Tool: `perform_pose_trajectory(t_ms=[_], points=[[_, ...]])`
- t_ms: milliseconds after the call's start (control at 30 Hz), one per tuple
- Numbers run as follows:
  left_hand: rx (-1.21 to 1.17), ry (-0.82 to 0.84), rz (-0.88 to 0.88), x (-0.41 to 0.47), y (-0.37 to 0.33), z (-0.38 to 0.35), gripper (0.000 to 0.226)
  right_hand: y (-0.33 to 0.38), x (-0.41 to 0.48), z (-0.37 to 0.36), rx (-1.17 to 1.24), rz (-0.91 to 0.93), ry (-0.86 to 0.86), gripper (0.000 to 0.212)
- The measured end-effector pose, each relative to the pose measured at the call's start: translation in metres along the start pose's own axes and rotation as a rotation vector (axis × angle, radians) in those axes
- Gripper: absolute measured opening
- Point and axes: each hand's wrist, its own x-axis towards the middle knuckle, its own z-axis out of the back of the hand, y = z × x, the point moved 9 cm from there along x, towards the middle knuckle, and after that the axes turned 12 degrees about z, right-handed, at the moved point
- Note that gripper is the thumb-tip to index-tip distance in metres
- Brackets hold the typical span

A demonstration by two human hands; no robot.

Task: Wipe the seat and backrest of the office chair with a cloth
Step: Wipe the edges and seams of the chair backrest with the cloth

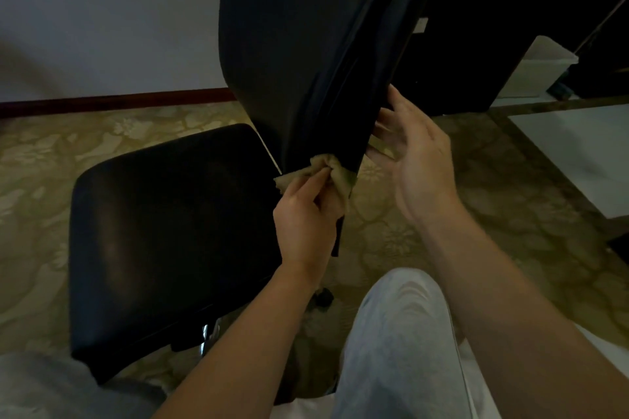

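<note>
The black office chair stands in front of me, its tall backrest (306, 44) rising at centre and its seat (163, 231) lower left. A tan cloth (335, 173) is bunched against the bottom edge of the backrest. My left hand (303, 217) pinches the cloth there, fingers curled round it. My right hand (412, 159) is at the backrest's right side edge with fingers spread and fairly straight, fingertips touching the edge. Part of the cloth shows behind that palm.
A patterned yellow-green carpet (476, 214) covers the floor. A white bin (537, 67) stands at the back right beside dark furniture (493, 9). My knee in light trousers (401, 333) is at the bottom. A grey wall with a dark skirting board (112, 101) runs behind.
</note>
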Motion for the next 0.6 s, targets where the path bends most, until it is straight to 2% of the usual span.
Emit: perform_pose_trajectory(t_ms=[100, 233, 367, 467, 600], points=[[0.012, -0.036, -0.069, 0.010, -0.023, 0.001, 0.029, -0.002, -0.001, -0.002, -0.048, 0.011, 0.007, 0.034], [0.005, -0.012, -0.063, 0.013, -0.023, -0.012, 0.027, -0.004, 0.001, 0.000, -0.064, 0.024, 0.000, 0.039], [0.044, -0.069, -0.065, 0.008, -0.010, -0.016, 0.023, -0.001, 0.000, -0.005, -0.282, 0.151, 0.021, 0.048], [0.073, -0.054, -0.005, 0.004, 0.000, -0.019, 0.024, 0.009, 0.001, -0.010, -0.450, 0.264, -0.022, 0.040], [0.120, 0.025, 0.039, -0.002, 0.019, -0.023, 0.023, 0.015, 0.003, -0.011, -0.532, 0.328, -0.044, 0.033]])
